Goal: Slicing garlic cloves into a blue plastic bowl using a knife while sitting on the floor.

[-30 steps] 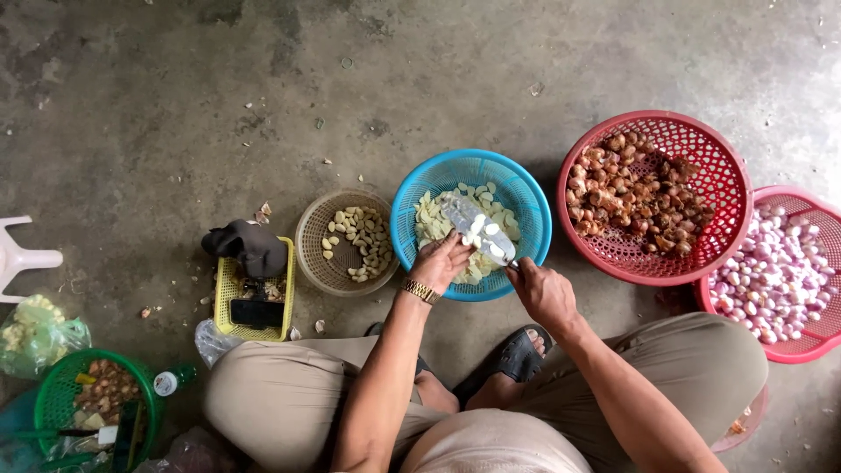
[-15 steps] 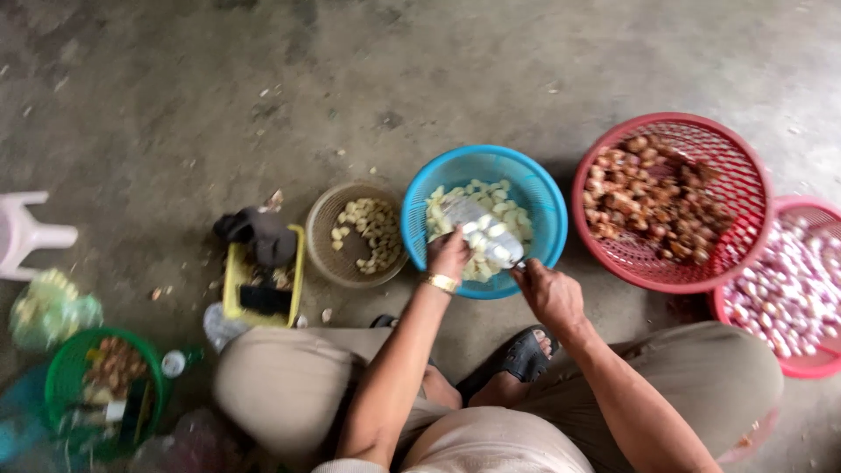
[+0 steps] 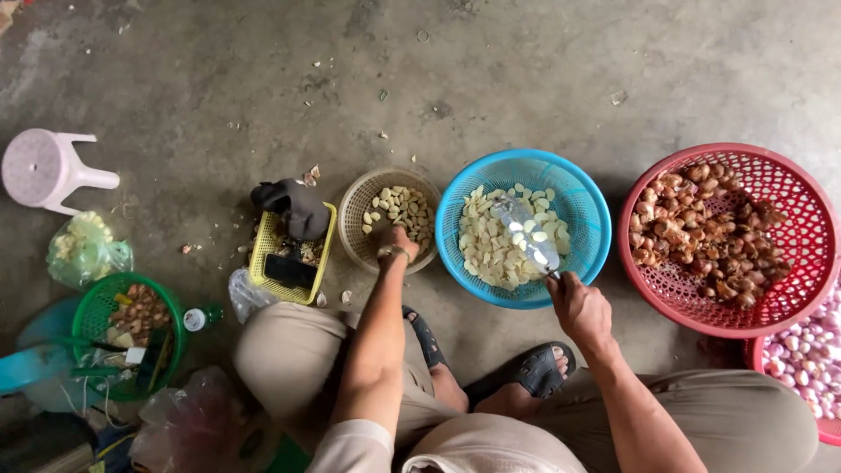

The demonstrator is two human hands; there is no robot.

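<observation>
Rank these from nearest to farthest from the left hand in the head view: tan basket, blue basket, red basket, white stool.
1. tan basket: the left hand rests at its near rim.
2. blue basket: just right of the hand.
3. red basket: far right.
4. white stool: far left.
The last two are too close to call.

knife: broad blade, flat over blue basket | beige basket: peeled cloves

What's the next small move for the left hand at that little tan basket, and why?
Probably pick one clove from the tan basket and carry it to the knife. The left hand rests on that basket's near rim, seemingly empty, while the right hand holds the blade over the blue basket of cut pieces.
</observation>
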